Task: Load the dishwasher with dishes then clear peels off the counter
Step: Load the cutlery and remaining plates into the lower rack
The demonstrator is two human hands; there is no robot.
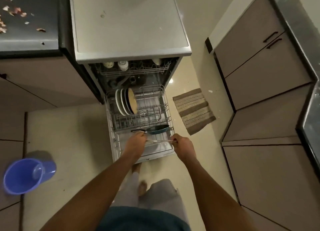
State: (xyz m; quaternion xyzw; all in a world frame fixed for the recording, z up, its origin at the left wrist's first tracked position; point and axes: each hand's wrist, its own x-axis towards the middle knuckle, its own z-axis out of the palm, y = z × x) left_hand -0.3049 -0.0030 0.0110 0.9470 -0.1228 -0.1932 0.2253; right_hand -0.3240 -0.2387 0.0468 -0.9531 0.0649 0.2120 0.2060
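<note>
The dishwasher [131, 54] stands open with its lower rack [166, 100] pulled out over the dropped door. Several plates [123, 101] stand upright at the rack's back left. A blue frying pan [158, 129] lies across the rack's front, its dark handle pointing left. My left hand [136, 143] and my right hand [181, 145] each grip one end of a thin metal bar [161, 140] at the rack's front edge; my left hand sits just below the pan's handle. Peels [17, 12] lie scattered on the dark counter at the top left.
The upper rack [138, 69] holds a few white cups. A blue bucket [19, 180] with a mug in it stands on the floor to the left. A striped mat [194, 109] lies right of the dishwasher. Cabinets [263, 92] line the right side.
</note>
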